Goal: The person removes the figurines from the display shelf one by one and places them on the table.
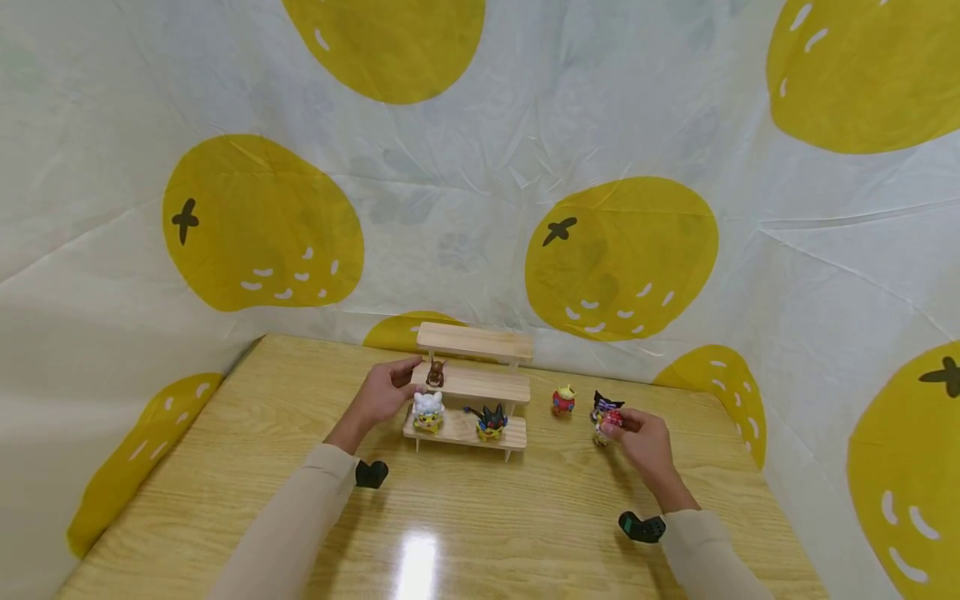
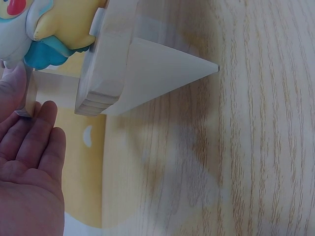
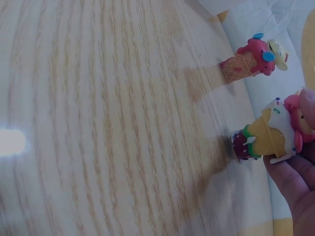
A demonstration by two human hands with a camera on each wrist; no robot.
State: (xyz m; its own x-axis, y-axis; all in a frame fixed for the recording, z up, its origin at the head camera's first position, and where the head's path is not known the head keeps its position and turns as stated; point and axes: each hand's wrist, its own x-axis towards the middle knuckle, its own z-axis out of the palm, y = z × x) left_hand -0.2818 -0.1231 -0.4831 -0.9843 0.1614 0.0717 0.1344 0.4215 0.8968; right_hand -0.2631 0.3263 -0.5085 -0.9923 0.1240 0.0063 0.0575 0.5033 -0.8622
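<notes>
My left hand (image 1: 385, 392) holds the left end of the middle step of a wooden tiered display stand (image 1: 480, 384), thumb in front and fingers behind. A small brown figurine (image 1: 435, 374) sits on that step beside the fingers. On the lowest step stand a white-capped yellow figurine (image 1: 427, 412) and a black-eared yellow figurine (image 1: 492, 422). My right hand (image 1: 643, 440) pinches the pink top of an ice-cream figurine (image 3: 268, 135) with a waffle middle and dripping white icing. Its dark red base points down toward the table, right of the stand. Part of the pink top is hidden by the thumb.
A red cone figurine (image 1: 563, 402) with a cream-coloured head stands on the wooden table (image 1: 480, 517) between the stand and my right hand. A black-hooded figurine (image 1: 604, 402) is just behind the held one. A fruit-printed cloth (image 1: 450, 242) hangs behind the table.
</notes>
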